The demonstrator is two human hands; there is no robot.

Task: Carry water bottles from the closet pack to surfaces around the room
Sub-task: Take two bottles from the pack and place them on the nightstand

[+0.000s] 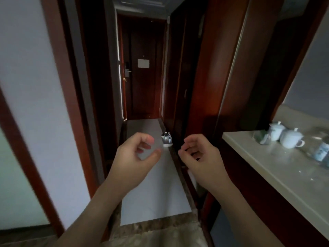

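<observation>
A small pack of water bottles [167, 140] stands on the hallway floor against the dark wooden closet front, far ahead of me. My left hand [138, 154] is raised in front of me with its fingers loosely curled, holding nothing. My right hand [199, 154] is raised beside it, fingers also loosely curled and empty. The pack shows in the gap between the two hands, well beyond them.
A pale stone counter [267, 157] runs along the right with white lidded cups [290, 139] and a patterned mug [321, 152]. A dark wooden door [142, 77] closes the hallway's far end. A white wall with wood trim [35, 86] is on the left.
</observation>
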